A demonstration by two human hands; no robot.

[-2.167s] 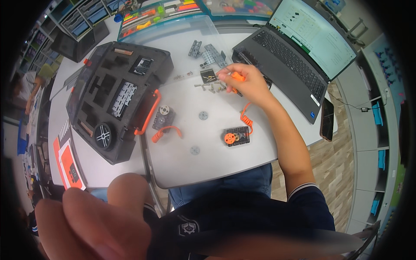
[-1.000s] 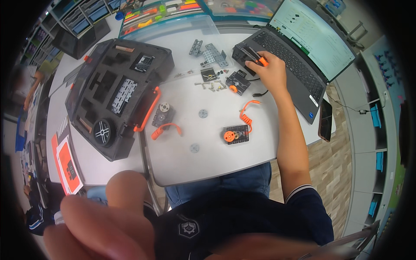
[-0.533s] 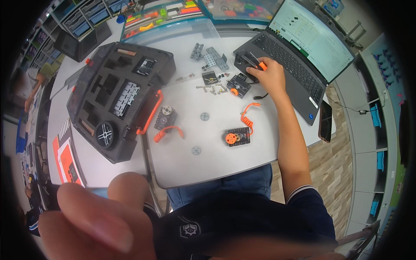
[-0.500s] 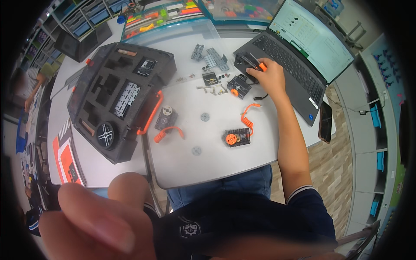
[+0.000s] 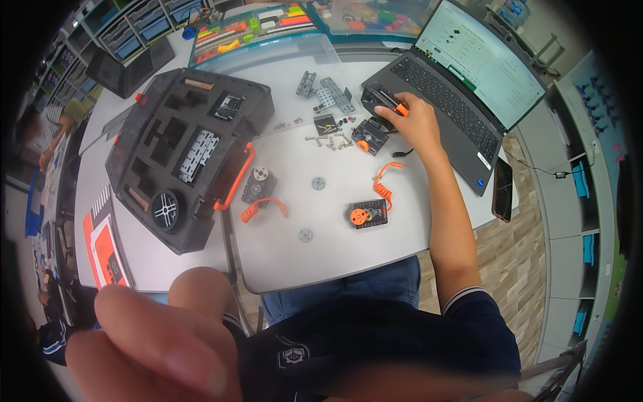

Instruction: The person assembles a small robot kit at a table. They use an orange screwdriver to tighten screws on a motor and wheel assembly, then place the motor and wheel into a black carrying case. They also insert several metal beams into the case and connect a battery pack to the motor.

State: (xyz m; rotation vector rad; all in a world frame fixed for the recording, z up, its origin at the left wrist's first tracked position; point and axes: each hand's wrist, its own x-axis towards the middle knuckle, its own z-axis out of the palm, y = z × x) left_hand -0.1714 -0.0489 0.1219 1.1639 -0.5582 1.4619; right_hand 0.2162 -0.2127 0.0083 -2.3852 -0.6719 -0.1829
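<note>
My right hand (image 5: 416,122) is at the laptop's front left corner, its thumb and fingers closed on a slim black-and-orange tool (image 5: 402,109) over a black block-shaped part (image 5: 375,100). The tool's exact kind is hard to make out. Just below lies a black motor module (image 5: 369,136) with an orange hub. My left hand (image 5: 157,342) is raised very near the camera at the lower left, blurred, its fingers curled; whatever they may hold is hidden. Toward the table's front lies another black motor (image 5: 368,214) with an orange hub, beside a coiled orange cable (image 5: 382,184).
An open black foam-lined case (image 5: 154,134) with an orange handle fills the left. Grey perforated plates (image 5: 335,95) and loose screws (image 5: 328,141) lie mid-table. The laptop (image 5: 455,100) stands right, a phone (image 5: 502,189) beside it. Another motor (image 5: 258,185) is near the case.
My right hand stays at the laptop's corner, with the tool's orange part slightly lower and farther left. My left hand remains raised. The whole view has shifted very slightly.
</note>
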